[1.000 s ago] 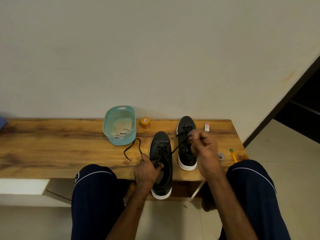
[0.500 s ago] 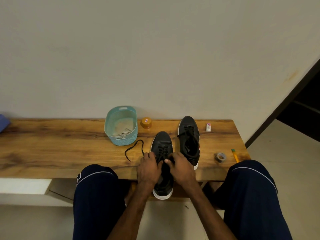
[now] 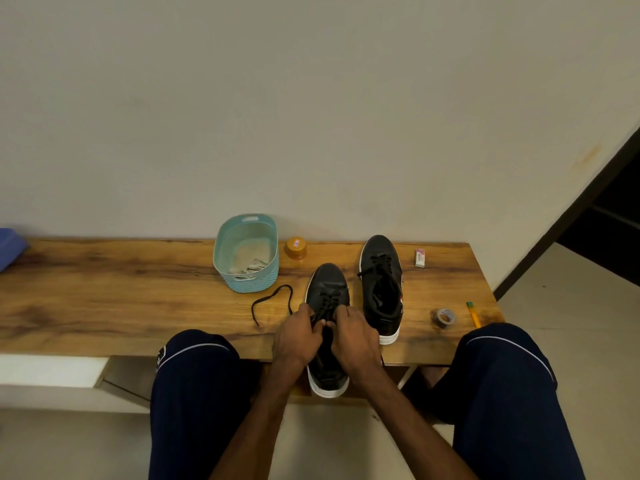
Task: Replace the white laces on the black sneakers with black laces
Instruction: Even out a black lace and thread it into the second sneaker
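Near sneaker [image 3: 327,292] under both hands; basket [image 3: 246,252], cap [image 3: 295,247] behind.

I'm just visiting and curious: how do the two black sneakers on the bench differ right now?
The near sneaker hangs its heel over the bench edge, while the far sneaker sits wholly on the wood. The left hand and right hand grip the near sneaker's laces; nobody touches the far sneaker. The far sneaker also lies closer to the wall. Both are black with white soles and black laces.
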A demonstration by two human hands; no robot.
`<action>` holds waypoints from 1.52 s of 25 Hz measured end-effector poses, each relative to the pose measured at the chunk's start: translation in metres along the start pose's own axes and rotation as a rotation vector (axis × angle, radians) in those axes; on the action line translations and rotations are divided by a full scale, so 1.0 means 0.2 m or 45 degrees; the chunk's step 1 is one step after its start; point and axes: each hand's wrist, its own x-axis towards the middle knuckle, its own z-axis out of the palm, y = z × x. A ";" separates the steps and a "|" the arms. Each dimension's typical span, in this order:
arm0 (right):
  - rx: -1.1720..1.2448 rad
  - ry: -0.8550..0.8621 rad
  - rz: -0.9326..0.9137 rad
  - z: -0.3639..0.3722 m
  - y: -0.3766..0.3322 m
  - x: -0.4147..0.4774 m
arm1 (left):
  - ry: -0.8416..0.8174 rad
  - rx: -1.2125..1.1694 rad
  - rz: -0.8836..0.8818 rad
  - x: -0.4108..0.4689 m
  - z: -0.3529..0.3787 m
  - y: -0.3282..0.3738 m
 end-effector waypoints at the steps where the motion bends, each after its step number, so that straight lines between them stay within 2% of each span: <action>1: -0.027 0.007 -0.016 0.01 0.00 0.00 | -0.008 -0.015 0.002 0.00 0.00 -0.01; 5: -0.090 -0.017 -0.069 0.02 0.00 0.03 | 0.010 -0.076 0.005 0.03 0.01 -0.02; 8: -0.148 -0.046 -0.063 -0.02 0.02 0.12 | -0.059 -0.199 -0.019 0.09 0.01 -0.02; 12: -0.049 -0.116 0.113 -0.10 0.06 0.12 | -0.047 -0.213 0.003 0.14 -0.02 -0.02; 13: 0.057 -0.203 0.189 -0.14 0.07 0.12 | -0.038 -0.302 0.033 0.14 -0.05 0.00; 15: 0.479 -0.358 0.281 -0.27 0.08 0.10 | -0.038 -0.646 0.145 0.13 -0.12 0.03; 18: 0.828 -0.245 0.206 -0.54 0.04 0.07 | 0.073 -1.071 0.217 0.04 -0.30 0.13; 23: 1.129 -0.167 0.116 -0.86 -0.04 -0.03 | 0.238 -1.412 0.291 -0.13 -0.63 0.23; 26: 1.208 -0.115 0.068 -0.97 -0.09 -0.08 | 0.260 -1.475 0.381 -0.18 -0.77 0.29; 30: 1.466 -0.133 -0.010 -1.13 -0.20 -0.10 | 0.251 -1.428 0.538 -0.21 -0.92 0.39; 33: 1.610 -0.028 -0.079 -1.26 -0.27 -0.09 | 0.224 -1.422 0.659 -0.24 -1.02 0.50; 38: 1.601 0.118 -0.289 -1.42 -0.34 -0.04 | 0.313 -1.323 0.755 -0.24 -1.12 0.62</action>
